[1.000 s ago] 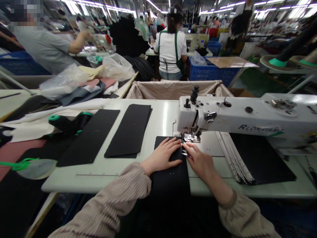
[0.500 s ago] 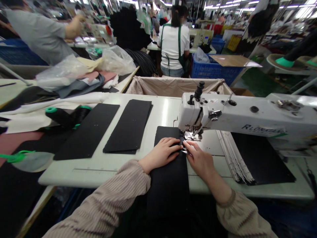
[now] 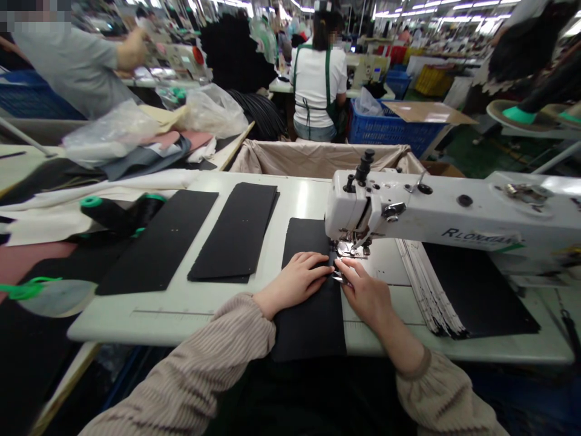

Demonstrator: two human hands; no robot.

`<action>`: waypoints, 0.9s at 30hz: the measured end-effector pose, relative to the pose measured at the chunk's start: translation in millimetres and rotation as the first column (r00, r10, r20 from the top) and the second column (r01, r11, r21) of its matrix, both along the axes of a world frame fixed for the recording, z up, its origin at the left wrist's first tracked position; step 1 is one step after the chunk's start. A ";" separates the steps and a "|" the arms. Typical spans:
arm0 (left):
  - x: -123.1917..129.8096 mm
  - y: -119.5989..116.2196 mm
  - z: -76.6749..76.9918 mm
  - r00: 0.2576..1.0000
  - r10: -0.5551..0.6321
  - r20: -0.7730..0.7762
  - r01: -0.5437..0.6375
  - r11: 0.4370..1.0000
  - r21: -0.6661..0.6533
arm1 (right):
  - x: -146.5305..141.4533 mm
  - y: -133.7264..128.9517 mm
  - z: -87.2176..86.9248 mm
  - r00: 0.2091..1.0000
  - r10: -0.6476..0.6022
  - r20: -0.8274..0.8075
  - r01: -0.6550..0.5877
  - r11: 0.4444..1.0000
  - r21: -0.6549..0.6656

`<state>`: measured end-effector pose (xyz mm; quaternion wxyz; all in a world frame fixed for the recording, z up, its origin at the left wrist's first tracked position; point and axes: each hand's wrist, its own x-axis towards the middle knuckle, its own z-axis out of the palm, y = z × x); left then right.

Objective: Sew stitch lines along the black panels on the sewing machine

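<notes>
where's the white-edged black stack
In the head view, the black stack lies on the table right of the right hand, partly hidden by the sewing machine.

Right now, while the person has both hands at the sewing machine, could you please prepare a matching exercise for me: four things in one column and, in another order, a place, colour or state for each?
1. left hand
2. right hand
3. sewing machine
4. thread cones

A. white, with dark lettering on its side
B. holding a pointed metal tool
C. black with green ends, at the left side of the view
D. resting on the black panel in front of the sewing machine

Right pairs: 1-D, 2-B, 3-A, 4-C
</notes>
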<state>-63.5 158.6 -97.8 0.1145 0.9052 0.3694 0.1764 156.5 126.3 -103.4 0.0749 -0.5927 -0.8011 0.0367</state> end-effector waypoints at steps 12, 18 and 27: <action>0.2 1.0 -1.1 1.000 0.003 0.009 -0.003 1.000 0.008 | 0.5 -0.3 -0.5 1.000 -0.001 -0.015 0.001 1.000 0.018; -0.2 1.6 -2.7 1.000 0.004 -0.002 -0.004 1.000 0.023 | 0.8 0.0 -0.1 1.000 0.005 -0.011 -0.004 1.000 0.022; -1.1 2.2 -5.1 1.000 0.005 0.008 -0.006 1.000 0.026 | 1.8 -0.4 -3.0 1.000 0.010 -0.030 -0.009 0.999 0.038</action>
